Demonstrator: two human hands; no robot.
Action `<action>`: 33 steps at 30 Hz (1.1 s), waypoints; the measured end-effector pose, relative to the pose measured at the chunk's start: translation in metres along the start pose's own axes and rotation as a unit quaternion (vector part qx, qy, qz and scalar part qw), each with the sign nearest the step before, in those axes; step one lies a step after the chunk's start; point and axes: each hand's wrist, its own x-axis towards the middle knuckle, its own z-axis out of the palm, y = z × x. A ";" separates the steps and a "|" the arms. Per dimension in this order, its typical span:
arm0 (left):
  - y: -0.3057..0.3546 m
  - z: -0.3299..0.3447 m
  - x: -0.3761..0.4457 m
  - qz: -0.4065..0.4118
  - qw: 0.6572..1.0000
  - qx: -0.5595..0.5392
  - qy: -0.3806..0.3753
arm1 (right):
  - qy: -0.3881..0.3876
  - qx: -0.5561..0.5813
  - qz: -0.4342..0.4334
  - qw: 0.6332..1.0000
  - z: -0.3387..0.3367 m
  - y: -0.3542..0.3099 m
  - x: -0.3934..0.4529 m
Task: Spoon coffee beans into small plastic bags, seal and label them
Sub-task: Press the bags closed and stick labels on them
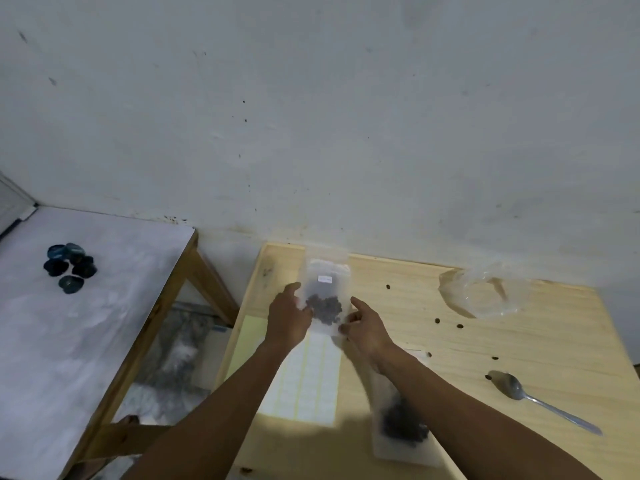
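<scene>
The labelled bag, its label's writing unreadable, is in both hands' grip: left hand, right hand.

Two bare forearms, no sleeves, left hand and right hand without rings or watch.

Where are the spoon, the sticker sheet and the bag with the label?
spoon [512,386], head view, on its bowl.
sticker sheet [304,382], head view, on its middle.
labelled bag [325,308], head view, on the beans inside.
</scene>
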 end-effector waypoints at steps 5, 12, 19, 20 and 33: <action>-0.009 0.008 0.026 -0.015 0.998 0.058 -0.013 | 0.020 -0.017 -0.003 1.000 0.011 -0.008 0.018; -0.016 0.010 0.026 0.008 0.994 0.102 -0.024 | 0.007 -0.024 0.011 1.000 0.005 -0.006 0.020; -0.013 0.022 -0.011 0.064 0.996 0.046 -0.036 | 0.067 -0.087 -0.023 0.994 -0.036 0.022 -0.016; -0.010 0.025 -0.017 0.073 0.995 0.025 -0.055 | 0.076 -0.093 -0.026 0.992 -0.044 0.026 -0.021; 0.025 0.081 -0.108 -0.014 0.956 0.000 -0.294 | 0.136 -0.173 0.061 0.974 -0.095 0.095 -0.092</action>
